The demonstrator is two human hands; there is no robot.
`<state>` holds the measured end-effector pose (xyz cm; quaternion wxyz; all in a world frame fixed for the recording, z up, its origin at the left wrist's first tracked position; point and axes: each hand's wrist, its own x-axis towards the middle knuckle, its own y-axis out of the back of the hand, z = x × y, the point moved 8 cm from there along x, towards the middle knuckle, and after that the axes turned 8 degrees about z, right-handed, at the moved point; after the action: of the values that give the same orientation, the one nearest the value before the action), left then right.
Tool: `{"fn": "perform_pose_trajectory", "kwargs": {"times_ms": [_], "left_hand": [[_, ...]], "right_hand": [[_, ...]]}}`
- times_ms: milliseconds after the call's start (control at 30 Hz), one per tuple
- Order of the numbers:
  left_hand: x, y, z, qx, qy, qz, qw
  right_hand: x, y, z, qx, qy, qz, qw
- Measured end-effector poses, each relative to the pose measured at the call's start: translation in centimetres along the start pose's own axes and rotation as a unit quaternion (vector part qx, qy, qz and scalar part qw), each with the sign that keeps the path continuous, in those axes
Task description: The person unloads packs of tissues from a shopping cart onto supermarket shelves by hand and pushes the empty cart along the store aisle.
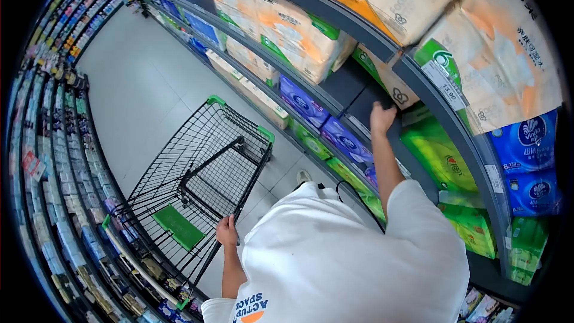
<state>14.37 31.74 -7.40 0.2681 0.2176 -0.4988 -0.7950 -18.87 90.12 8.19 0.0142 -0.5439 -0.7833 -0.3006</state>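
Observation:
My left hand (227, 230) is closed around the side rim of a black wire shopping cart (197, 161) with green corner pieces. The cart's basket holds no goods that I can see. My right hand (382, 118) reaches into a gap on the middle shelf, with thumb and finger apart and nothing visible in them. Just beyond it stands a beige and green tissue pack (394, 84); whether they touch I cannot tell. Below the hand lies a bright green tissue pack (439, 152). To its left is a larger beige and orange tissue pack (299, 33).
Purple packs (347, 137) line the lower shelf. Blue tissue packs (529, 134) and large beige packs (496, 54) fill the shelf at right, with a price tag (445, 84) on its edge. Opposite, a curved-looking shelf (66, 161) holds many small packages. Grey tile floor (131, 78) runs between.

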Motion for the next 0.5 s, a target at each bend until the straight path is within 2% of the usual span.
{"fn": "perform_pose_trajectory", "kwargs": {"times_ms": [33,100,133,167,200,233,267,300,333,367,400,467,500], "left_hand": [[-0.1,0.2,0.3,0.005,0.001,-0.004,1.0],[-0.3,0.6,1.1,-0.011,-0.011,0.003,1.0],[-0.3,1.1,1.4,-0.027,-0.024,0.012,0.999],[-0.1,0.8,0.8,-0.028,-0.001,-0.001,1.0],[-0.1,0.3,0.1,-0.036,0.015,-0.012,0.999],[-0.1,0.3,-0.5,-0.045,0.031,-0.02,0.998],[-0.2,0.8,-0.7,-0.053,0.041,-0.035,0.997],[-0.1,1.1,-0.9,-0.065,0.048,-0.049,0.996],[-0.2,1.4,-1.2,-0.106,0.048,-0.054,0.992],[0.1,0.9,-2.6,-0.15,0.037,-0.045,0.987],[0.1,1.9,-3.3,-0.137,0.041,-0.041,0.989],[-0.5,4.9,-5.6,-0.091,0.07,-0.015,0.993],[-0.9,6.2,-7.8,-0.058,0.093,0.006,0.994]], "right_hand": [[-2.7,0.3,-2.8,0.031,0.082,-0.019,0.996],[-9.9,1.5,-11.2,0.151,0.265,-0.167,0.938],[-14.0,0.0,-12.5,0.196,0.238,-0.314,0.898],[-18.9,-1.3,-13.3,0.239,0.26,-0.439,0.826],[-24.3,-2.8,-12.4,0.228,0.261,-0.551,0.759],[-29.6,-3.6,-10.8,0.161,0.252,-0.659,0.69],[-34.8,-4.3,-8.0,0.161,0.259,-0.702,0.644],[-39.6,-5.2,-4.6,0.073,0.313,-0.736,0.596],[-43.8,-6.9,0.9,0.137,0.394,-0.686,0.596],[-45.8,-6.4,2.5,-0.046,0.335,-0.758,0.558],[-46.4,-4.6,2.7,-0.097,0.226,-0.788,0.564],[-47.8,-2.7,2.8,-0.062,0.274,-0.734,0.618],[-48.0,-2.8,2.2,-0.055,0.287,-0.734,0.613]]}}
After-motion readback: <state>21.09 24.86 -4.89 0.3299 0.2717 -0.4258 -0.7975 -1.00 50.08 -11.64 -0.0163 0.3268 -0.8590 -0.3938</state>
